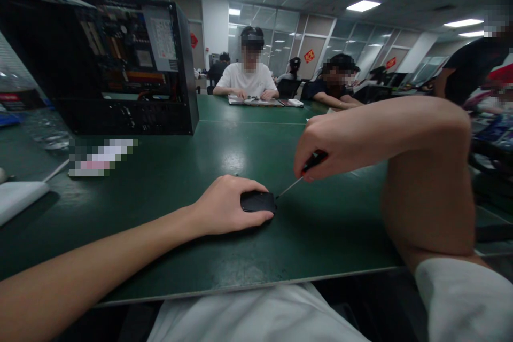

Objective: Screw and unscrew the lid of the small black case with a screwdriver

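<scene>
My left hand (221,207) lies on the green table and grips a small flat black box-shaped device (257,202), thumb along its near side and fingers along the far side. In my right hand (334,141), raised just over the table with the wrist bent, is a screwdriver (315,161) with a dark handle and a thin metal shaft. The shaft slants down to the left, its tip at the right end of the device. Whether the tip touches the device or sits in a screw, I cannot tell.
An open computer case (186,69) stands at the back left of the green table (224,272). Left of it are clear plastic bottles (48,123), a blurred-out flat object (102,157) and a white box (20,197). A person in white (250,80) sits opposite; others sit farther right.
</scene>
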The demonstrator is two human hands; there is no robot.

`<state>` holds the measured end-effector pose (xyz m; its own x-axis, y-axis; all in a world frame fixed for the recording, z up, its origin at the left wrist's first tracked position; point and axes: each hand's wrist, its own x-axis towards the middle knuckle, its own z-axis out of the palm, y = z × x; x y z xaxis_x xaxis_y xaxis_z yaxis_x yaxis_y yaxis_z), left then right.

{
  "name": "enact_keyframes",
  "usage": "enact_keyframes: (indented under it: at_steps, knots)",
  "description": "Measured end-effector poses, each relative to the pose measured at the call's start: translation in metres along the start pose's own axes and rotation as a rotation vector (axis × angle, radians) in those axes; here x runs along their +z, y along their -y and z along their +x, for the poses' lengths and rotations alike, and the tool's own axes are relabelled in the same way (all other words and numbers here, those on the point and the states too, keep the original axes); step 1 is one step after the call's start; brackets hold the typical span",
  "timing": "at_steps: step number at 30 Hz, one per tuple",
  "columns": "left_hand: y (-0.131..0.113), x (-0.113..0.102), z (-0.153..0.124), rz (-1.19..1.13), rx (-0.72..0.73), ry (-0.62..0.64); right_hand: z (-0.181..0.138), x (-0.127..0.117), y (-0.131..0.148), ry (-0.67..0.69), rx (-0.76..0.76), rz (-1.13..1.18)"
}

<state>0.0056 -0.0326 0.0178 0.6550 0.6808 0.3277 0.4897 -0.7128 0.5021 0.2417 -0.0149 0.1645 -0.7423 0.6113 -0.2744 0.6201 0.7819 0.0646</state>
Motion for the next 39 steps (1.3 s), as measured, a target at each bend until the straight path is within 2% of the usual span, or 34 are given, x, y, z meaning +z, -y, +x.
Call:
enact_keyframes:
  at_steps: [2, 5, 10, 17, 24, 28, 31, 34, 39]
  knots:
    - [-0.001, 0.0, 0.0, -0.002, -0.004, -0.001, 0.002, -0.001, 0.002, 0.035, -0.052, 0.104]
    - [-0.002, 0.0, 0.0, -0.004, -0.005, 0.004, 0.003, -0.001, 0.001, 0.011, -0.08, 0.207]
    - [-0.001, 0.001, -0.001, 0.006, 0.005, 0.003, 0.005, -0.004, -0.002, 0.074, -0.081, 0.144]
    - [0.0, 0.001, -0.001, 0.008, 0.02, 0.006, 0.012, -0.008, -0.005, 0.136, -0.094, 0.186]
    - [0.001, 0.001, -0.001, 0.02, 0.012, 0.009, 0.027, -0.006, -0.023, 0.202, -0.135, 0.246]
    - [0.001, 0.001, -0.001, 0.02, 0.01, 0.011, 0.047, -0.001, -0.044, 0.3, -0.139, 0.335]
    - [0.001, 0.002, -0.001, 0.018, 0.005, 0.006, 0.067, 0.009, -0.062, 0.383, -0.159, 0.431]
    - [0.0, 0.002, -0.002, 0.021, -0.005, -0.003, 0.081, 0.029, -0.076, 0.409, -0.19, 0.544]
    - [-0.001, 0.002, -0.001, 0.019, -0.021, -0.009, 0.067, 0.081, -0.073, 0.278, -0.233, 0.715]
